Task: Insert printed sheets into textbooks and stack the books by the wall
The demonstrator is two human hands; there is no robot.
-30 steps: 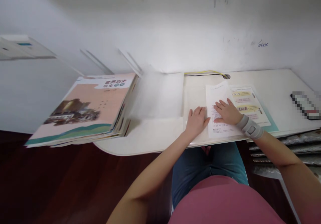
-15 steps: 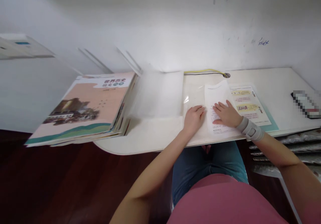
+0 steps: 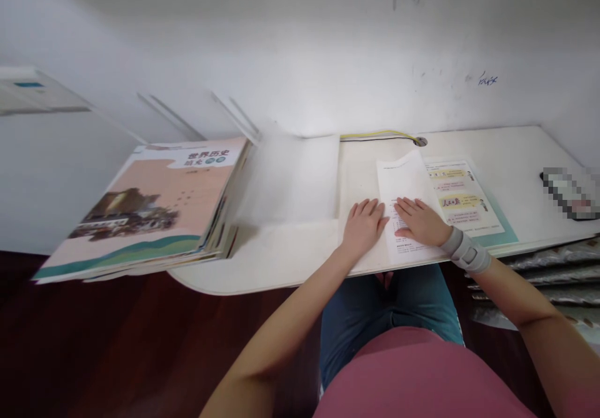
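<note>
A booklet (image 3: 469, 209) with yellow and pink text boxes and a teal edge lies open on the white desk (image 3: 276, 262). Over its left part lies a white printed sheet (image 3: 403, 180), its upper end slightly raised. My right hand (image 3: 419, 221), with a grey band on the wrist, presses flat on this sheet, fingers stretched leftward. Just left of the sheet's edge my left hand (image 3: 364, 225) lies flat, its fingers together and thumb toward the sheet. Under the left hand is a pale, see-through layer (image 3: 359, 184). Neither hand grips anything.
On the left stands a stack of books (image 3: 145, 212), its edge overhanging the desk. A white sheet (image 3: 300, 174) lies between stack and hands. A yellow cable (image 3: 375, 134) runs along the wall to a desk hole. A blurred-out phone (image 3: 569, 193) lies far right.
My left hand has straightened from curled fingers to lying flat. My right hand has shifted slightly left, its fingers closer together. The glare on the see-through layer is gone.
</note>
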